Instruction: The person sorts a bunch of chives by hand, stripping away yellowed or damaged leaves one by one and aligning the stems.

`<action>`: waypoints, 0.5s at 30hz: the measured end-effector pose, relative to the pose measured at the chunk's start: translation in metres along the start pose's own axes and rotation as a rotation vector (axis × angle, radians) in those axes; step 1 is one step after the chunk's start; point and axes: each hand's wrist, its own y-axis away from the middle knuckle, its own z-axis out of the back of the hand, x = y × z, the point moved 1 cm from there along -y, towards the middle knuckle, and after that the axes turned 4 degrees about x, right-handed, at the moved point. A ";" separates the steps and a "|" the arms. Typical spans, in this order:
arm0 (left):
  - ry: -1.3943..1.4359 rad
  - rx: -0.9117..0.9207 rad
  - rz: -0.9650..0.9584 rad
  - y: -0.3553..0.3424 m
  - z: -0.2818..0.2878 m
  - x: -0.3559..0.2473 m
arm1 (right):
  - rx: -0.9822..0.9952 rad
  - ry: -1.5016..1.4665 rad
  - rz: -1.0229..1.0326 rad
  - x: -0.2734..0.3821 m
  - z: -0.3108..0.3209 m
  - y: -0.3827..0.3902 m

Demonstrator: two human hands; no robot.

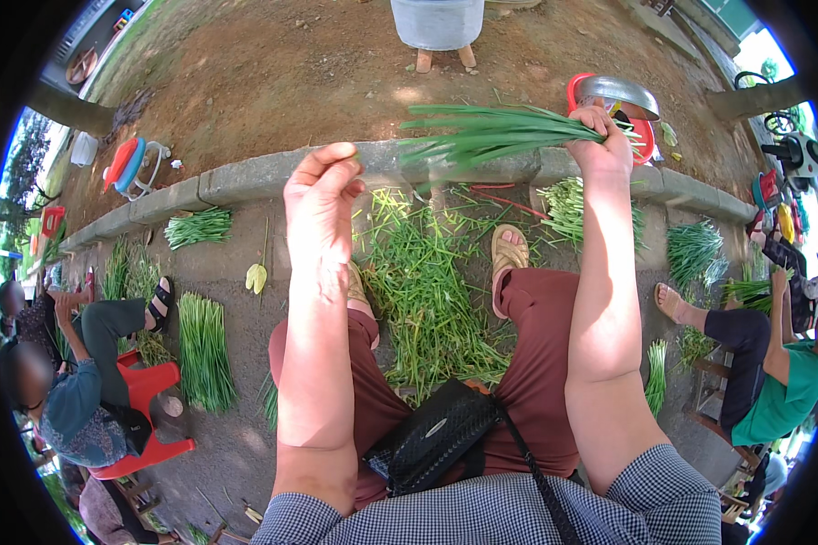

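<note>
My right hand (600, 143) is closed around a bunch of garlic chives (491, 134), held up level in front of me. Its long green leaf ends point left, and the pale cut ends poke out to the right of my fist. Apart from the bunch, my left hand (323, 186) is raised with thumb and fingers pinched together. What it pinches, if anything, is too small to make out. Between my feet lies a heap of loose green leaf scraps (427, 300). A pile of chives with pale ends (565, 207) rests below my right wrist.
Chive bundles lie on the ground, a large one (206, 350) at left and another (693, 252) at right. A stone curb (245, 180) crosses ahead. Beyond it are a red basin (643, 145) with a metal bowl and a grey tub (438, 23). People sit on both sides.
</note>
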 end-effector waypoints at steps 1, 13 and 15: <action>-0.024 0.022 0.022 0.003 -0.005 -0.001 | -0.016 0.000 0.009 0.001 0.001 0.000; -0.219 0.247 -0.036 0.009 -0.022 -0.005 | -0.088 0.062 0.054 -0.004 0.001 -0.001; -0.245 0.260 -0.030 0.009 -0.023 -0.005 | -0.083 0.085 0.051 -0.004 0.002 -0.001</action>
